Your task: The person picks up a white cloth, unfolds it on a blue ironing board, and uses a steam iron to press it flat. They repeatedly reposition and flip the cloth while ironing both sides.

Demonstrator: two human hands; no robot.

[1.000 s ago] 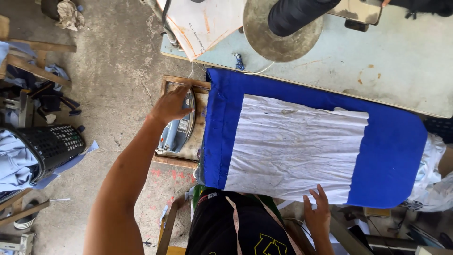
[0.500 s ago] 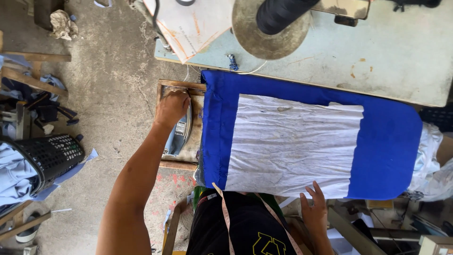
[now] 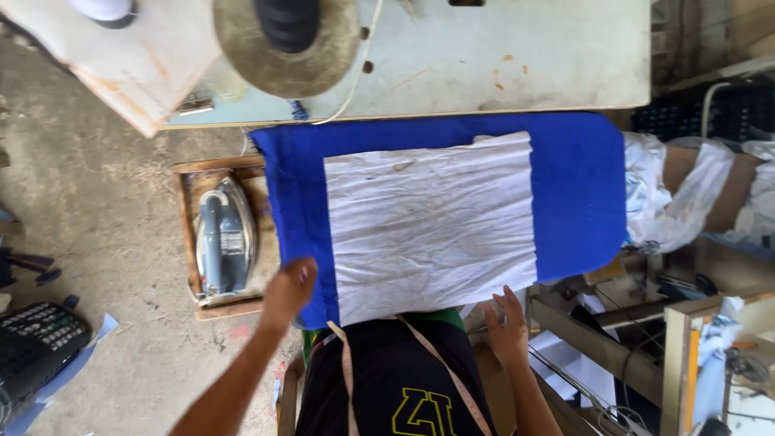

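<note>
— Blue cloth (image 3: 581, 190) is spread over the table (image 3: 500, 64), with a creased white sheet (image 3: 432, 226) laid across its middle. What is seen to have changed?

— The left hand (image 3: 289, 292) has been taken off the iron (image 3: 224, 242). Half a second ago it was resting on the handle; now it is placed at the near left corner of the blue cloth, fingers curled together against the cloth's edge. Whether the edge is actually pinched cannot be told.

— And the iron itself?

— It is left lying flat in its wooden tray (image 3: 184, 173), just beside the left edge of the cloth and untouched.

— What is shown of the right hand (image 3: 507, 323)?

— It is held at the near edge, just below the white sheet's lower right corner, fingers spread apart and clamped on nothing.

— What is to be made of that?

— Pressing appears to be set aside for the moment; both hands are now placed at the near edge of the fabric, so the cloth is judged to be the thing in hand.
</note>
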